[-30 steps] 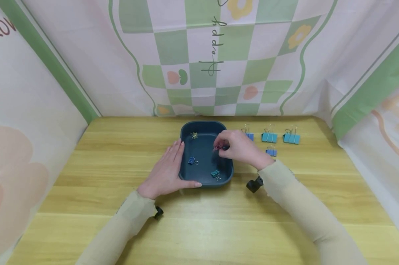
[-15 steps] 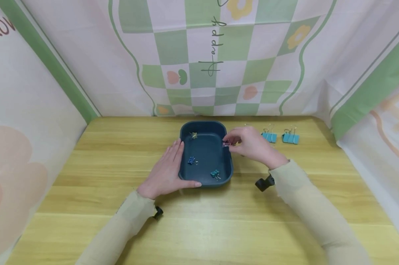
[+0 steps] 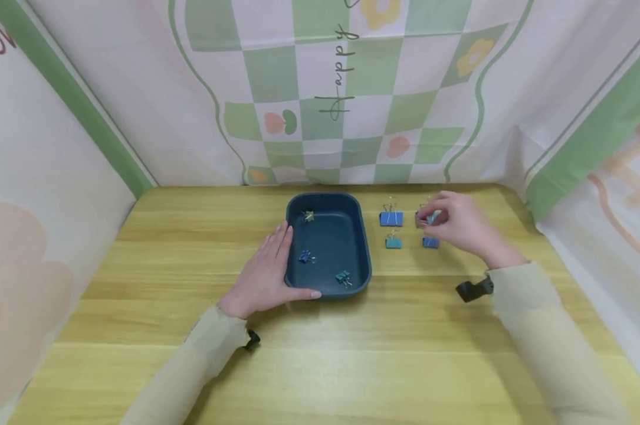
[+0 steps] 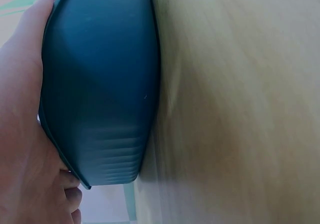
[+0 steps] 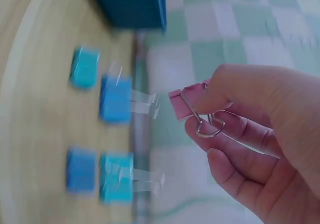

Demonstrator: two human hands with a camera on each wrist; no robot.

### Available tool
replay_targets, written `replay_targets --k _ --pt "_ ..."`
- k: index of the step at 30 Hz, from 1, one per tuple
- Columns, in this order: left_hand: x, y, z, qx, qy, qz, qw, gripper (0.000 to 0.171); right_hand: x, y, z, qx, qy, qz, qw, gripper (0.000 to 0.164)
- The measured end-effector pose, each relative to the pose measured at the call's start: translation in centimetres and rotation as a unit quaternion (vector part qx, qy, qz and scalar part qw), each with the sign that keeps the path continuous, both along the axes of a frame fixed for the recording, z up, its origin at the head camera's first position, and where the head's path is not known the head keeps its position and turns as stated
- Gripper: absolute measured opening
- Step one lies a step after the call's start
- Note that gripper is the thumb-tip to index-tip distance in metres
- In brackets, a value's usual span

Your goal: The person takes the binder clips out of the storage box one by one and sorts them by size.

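My right hand pinches a pink binder clip between thumb and fingers, over the table right of the tray. Near it stand a large blue binder clip, a small teal one and a small blue one. A large teal clip is partly hidden behind the hand in the head view. My left hand rests with straight fingers along the left rim of the dark blue tray, its thumb at the near edge. Inside lie a gold clip, a blue clip and a teal clip.
The wooden table runs up to a patterned curtain just behind the tray. Cloth also hangs at the left and right sides. A black wrist camera sits under the right sleeve, another under the left.
My right hand has carried the pink clip out of the tray and rightward over the standing clips. The large blue and small teal clips are uncovered now. The left hand stays on the tray.
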State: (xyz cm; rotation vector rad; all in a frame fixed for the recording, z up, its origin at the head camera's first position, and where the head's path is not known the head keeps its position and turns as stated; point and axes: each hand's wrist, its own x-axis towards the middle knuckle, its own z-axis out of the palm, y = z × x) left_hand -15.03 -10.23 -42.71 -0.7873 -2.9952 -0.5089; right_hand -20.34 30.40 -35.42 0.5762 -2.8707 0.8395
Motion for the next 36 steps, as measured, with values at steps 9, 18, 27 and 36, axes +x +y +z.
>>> replay_targets --k 9,18,27,36 --pt "0.0 -0.1 0.1 0.009 0.004 -0.003 0.9999 0.139 0.8 6.4 -2.2 0.016 -0.047 -0.036 0.998 0.021" --pt "0.1 0.0 0.1 0.001 -0.001 -0.001 1.0 0.139 1.0 8.6 -3.8 0.03 -0.096 -0.058 0.993 0.025" --pt "0.1 0.0 0.0 0.007 0.006 -0.003 1.0 0.139 1.1 9.2 -4.7 0.02 -0.119 -0.051 0.991 0.033" --pt "0.0 0.0 0.0 0.0 0.0 -0.001 1.0 0.139 1.3 9.9 -4.8 -0.015 -0.109 -0.063 0.992 0.033"
